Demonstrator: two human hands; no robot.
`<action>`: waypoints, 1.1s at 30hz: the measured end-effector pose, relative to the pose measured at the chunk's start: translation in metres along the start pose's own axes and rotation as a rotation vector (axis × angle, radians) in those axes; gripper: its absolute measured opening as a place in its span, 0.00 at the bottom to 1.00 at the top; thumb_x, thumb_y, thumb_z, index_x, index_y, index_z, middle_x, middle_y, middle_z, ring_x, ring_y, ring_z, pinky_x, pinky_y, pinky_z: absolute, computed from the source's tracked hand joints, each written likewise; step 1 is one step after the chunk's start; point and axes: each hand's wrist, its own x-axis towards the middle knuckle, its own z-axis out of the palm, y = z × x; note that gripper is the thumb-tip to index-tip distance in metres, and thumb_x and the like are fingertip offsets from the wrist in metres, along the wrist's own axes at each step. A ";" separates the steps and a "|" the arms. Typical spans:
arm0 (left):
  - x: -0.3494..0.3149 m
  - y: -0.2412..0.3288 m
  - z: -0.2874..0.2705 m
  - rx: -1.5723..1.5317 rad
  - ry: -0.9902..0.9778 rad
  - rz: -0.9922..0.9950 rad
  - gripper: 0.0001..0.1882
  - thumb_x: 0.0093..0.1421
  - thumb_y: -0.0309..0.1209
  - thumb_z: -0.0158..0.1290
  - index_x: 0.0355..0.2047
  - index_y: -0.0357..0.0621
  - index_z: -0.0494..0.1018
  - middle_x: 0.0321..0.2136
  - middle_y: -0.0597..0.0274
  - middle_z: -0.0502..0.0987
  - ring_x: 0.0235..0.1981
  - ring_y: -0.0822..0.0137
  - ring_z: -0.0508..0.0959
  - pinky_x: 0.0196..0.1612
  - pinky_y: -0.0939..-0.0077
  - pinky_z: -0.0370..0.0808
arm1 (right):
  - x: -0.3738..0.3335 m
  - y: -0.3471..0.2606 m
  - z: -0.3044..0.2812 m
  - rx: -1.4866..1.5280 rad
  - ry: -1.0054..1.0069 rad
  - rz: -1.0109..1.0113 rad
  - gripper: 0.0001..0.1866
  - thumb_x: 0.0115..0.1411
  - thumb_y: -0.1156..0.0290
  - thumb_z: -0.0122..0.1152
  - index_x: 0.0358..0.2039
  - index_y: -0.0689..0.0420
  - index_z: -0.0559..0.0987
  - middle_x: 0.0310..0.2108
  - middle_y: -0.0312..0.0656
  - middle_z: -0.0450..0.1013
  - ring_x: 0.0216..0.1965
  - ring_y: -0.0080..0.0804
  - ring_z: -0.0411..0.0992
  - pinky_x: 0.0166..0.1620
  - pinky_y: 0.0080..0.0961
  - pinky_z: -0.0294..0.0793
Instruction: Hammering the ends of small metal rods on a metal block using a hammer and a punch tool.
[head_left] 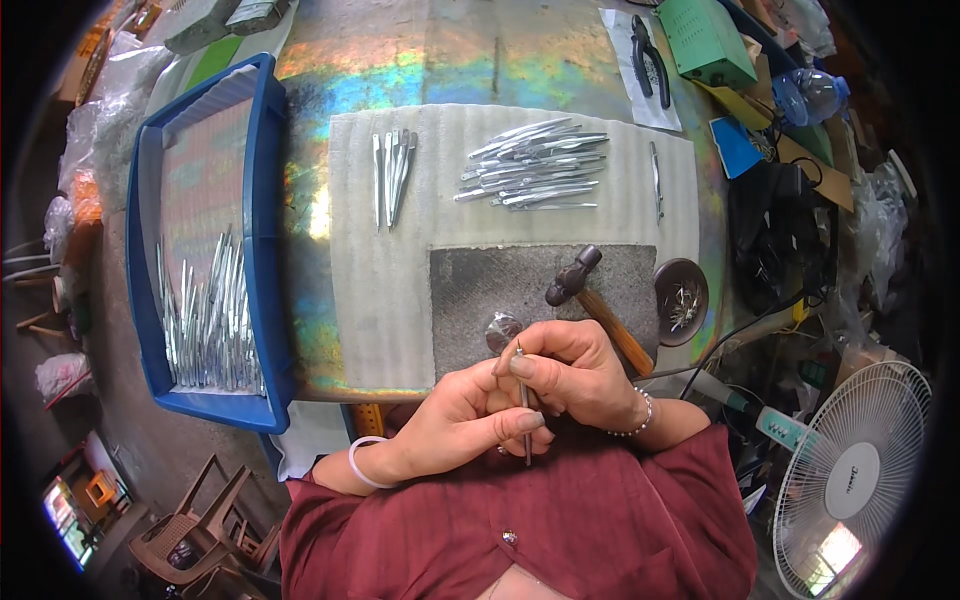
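Both our hands, left hand (pixel 462 420) and right hand (pixel 570 372), pinch 1 thin metal tweezer (pixel 524 412) upright between them; beyond this grip lies a hammer (pixel 592 300), farther off loose tweezers (pixel 535 165).

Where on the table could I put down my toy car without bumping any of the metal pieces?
The ribbed mat is bare below the small row of tweezers, left of the grey block. The block's left half is free too. It is crowded by the tweezers pile, the hammer, both hands and the blue tray.
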 end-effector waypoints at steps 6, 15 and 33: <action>0.001 -0.001 0.002 -0.017 0.019 0.014 0.13 0.64 0.27 0.52 0.46 0.35 0.67 0.37 0.58 0.78 0.32 0.72 0.79 0.32 0.82 0.76 | -0.001 0.001 -0.002 -0.013 0.007 0.019 0.08 0.65 0.72 0.53 0.38 0.62 0.78 0.20 0.31 0.71 0.17 0.11 0.61 0.20 0.11 0.59; 0.005 0.008 0.012 0.016 0.129 -0.035 0.13 0.58 0.23 0.58 0.42 0.37 0.69 0.24 0.67 0.75 0.25 0.80 0.75 0.26 0.87 0.70 | -0.007 0.005 -0.011 0.017 -0.022 0.026 0.12 0.66 0.71 0.48 0.41 0.66 0.76 0.18 0.31 0.67 0.15 0.12 0.57 0.19 0.13 0.55; 0.007 -0.003 0.001 0.064 0.021 0.016 0.10 0.66 0.28 0.49 0.43 0.35 0.69 0.28 0.61 0.78 0.28 0.77 0.77 0.31 0.84 0.73 | -0.005 0.000 -0.009 0.039 0.067 0.059 0.06 0.62 0.74 0.58 0.35 0.63 0.78 0.21 0.33 0.73 0.20 0.12 0.68 0.22 0.11 0.65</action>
